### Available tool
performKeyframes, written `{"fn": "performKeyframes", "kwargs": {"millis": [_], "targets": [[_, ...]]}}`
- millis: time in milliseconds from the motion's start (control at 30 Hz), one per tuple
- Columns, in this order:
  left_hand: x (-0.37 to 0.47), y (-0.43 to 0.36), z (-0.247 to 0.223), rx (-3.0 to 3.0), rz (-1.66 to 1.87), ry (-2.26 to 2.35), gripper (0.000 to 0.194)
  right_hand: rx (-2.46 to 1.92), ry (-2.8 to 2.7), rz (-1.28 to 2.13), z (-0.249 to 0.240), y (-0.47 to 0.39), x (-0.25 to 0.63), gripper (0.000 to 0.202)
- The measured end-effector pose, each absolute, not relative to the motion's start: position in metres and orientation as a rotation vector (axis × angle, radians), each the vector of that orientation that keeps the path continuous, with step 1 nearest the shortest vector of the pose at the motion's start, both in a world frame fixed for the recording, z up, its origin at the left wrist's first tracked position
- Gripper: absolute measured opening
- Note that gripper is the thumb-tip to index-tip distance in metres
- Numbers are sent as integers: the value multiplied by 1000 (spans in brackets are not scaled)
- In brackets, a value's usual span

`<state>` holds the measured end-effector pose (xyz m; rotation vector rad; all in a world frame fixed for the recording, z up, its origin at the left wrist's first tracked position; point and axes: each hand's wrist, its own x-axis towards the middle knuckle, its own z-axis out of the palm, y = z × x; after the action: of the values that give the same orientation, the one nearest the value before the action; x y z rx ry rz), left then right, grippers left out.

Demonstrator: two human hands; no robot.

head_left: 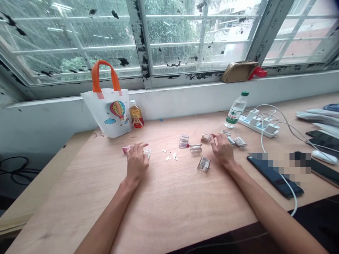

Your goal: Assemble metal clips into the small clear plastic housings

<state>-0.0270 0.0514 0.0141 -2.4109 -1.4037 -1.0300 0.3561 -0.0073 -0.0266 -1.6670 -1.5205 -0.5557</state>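
My left hand (137,160) rests palm down on the table, fingers loosely bent and apart. A small pink object (126,149) lies beside its fingers, partly hidden, with small white and clear pieces (148,151) at its other side. My right hand (222,150) is low over the table, fingers apart, among small clear plastic cases. One clear case (206,137) is just left of its fingertips; whether they touch is unclear. Further left are another clear case (196,149), a stacked clear piece (184,140) and a thin red-tipped screwdriver-like tool (188,145). A greyish clear case (203,164) sits nearer me.
Small white bits (174,156) lie between my hands. Behind stand a white bag (106,113) with orange handles, a drink bottle (136,114) and a water bottle (234,112). At right are a power strip (270,131), cables and a phone (275,176).
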Motion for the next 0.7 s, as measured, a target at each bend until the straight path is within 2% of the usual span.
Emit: {"fn": "performKeyframes", "kwargs": {"millis": [100,233,300,400,467,567,700], "targets": [[-42,57,19,-2555,-793,-1296,48,-1526,-1493,-621,-19,-7,352,25],[-59,60,19,-2604,-561,-1239,53,-1276,-1600,-703,-11,-18,316,22],[-60,60,17,-2561,-556,-1230,50,-1041,-1781,-673,-11,-25,285,31],[-56,63,14,-2521,-620,-1217,30,-788,-2056,-536,-14,-30,235,38],[-53,63,15,-2510,-693,-1202,18,-786,-2157,-345,-14,-28,210,34],[-44,57,20,-2450,-910,-1084,14,-947,-2025,187,-12,-24,191,27],[-13,32,24,-2338,-1172,-790,4,-978,-1557,1099,-9,-21,193,53]]}}
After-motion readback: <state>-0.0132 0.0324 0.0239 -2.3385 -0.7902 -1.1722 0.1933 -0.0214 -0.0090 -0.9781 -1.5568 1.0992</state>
